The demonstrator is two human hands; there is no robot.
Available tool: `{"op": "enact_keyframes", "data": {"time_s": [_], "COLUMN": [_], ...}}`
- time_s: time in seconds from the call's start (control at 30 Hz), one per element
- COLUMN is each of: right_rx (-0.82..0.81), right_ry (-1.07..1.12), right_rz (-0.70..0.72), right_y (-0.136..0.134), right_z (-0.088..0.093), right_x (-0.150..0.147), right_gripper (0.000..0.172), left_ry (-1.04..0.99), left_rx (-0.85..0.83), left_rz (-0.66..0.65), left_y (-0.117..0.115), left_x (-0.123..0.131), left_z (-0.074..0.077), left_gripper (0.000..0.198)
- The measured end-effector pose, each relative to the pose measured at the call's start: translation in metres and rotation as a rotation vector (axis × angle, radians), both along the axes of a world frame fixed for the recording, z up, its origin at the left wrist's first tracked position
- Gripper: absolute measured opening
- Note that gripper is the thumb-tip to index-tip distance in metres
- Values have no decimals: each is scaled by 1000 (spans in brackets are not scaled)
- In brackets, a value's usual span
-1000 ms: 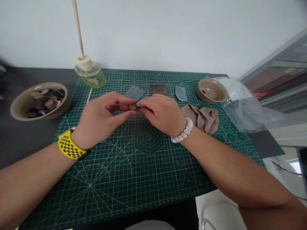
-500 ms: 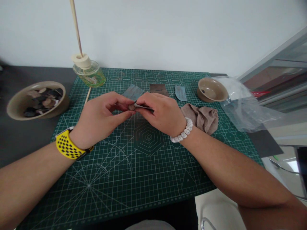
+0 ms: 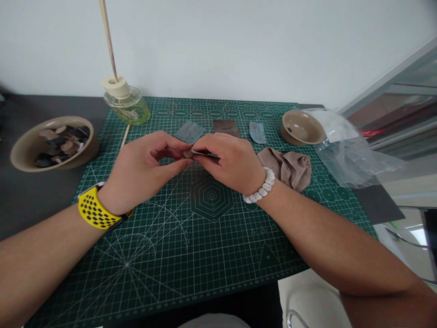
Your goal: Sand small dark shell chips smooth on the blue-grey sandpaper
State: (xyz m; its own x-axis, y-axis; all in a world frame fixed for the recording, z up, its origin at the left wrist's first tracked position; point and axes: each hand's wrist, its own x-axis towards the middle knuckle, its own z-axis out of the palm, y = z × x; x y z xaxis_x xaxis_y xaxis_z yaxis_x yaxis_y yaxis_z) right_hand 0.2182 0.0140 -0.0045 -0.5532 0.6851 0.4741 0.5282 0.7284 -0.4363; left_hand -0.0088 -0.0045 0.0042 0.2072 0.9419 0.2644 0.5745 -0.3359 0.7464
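Observation:
My left hand (image 3: 145,168), with a yellow watch band on its wrist, pinches a small round brown piece (image 3: 187,154) between thumb and fingers. My right hand (image 3: 230,161), wearing a white bead bracelet, is closed on a thin dark strip of sandpaper (image 3: 206,154) pressed against that piece. Both hands meet just above the middle of the green cutting mat (image 3: 191,237).
Three sandpaper pieces (image 3: 223,127) lie at the mat's far side. A tan bowl of small round pieces (image 3: 54,142) sits at left, a second tan bowl (image 3: 302,128) at right. A brown cloth (image 3: 290,167), a clear plastic bag (image 3: 348,150) and a glass bottle with a stick (image 3: 127,105) stand around.
The hands have barely shifted; the right fingers slid slightly along the small piece with the strip. The view moved a little to the right.

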Motion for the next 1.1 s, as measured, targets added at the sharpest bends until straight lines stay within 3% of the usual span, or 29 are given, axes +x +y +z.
{"op": "enact_keyframes", "data": {"time_s": [0.3,0.67,0.97,1.1], "right_rx": [46,-17,31,32], "right_ry": [55,45,85,83], "right_rz": [-46,-23,-40,-76], "right_y": [-2,-2,-6,-5], "right_z": [2,1,2,2], "right_x": [1,1,0,0], "right_gripper": [16,17,17,16], "left_ry": [-10,-107,-61,-99], "left_rx": [-8,-21,-25,-48], "left_rz": [24,-1,7,17], "left_y": [-2,-2,-1,-2], "left_x": [2,5,4,5], "left_z": [5,7,8,8], "left_gripper": [13,12,10,18]}}
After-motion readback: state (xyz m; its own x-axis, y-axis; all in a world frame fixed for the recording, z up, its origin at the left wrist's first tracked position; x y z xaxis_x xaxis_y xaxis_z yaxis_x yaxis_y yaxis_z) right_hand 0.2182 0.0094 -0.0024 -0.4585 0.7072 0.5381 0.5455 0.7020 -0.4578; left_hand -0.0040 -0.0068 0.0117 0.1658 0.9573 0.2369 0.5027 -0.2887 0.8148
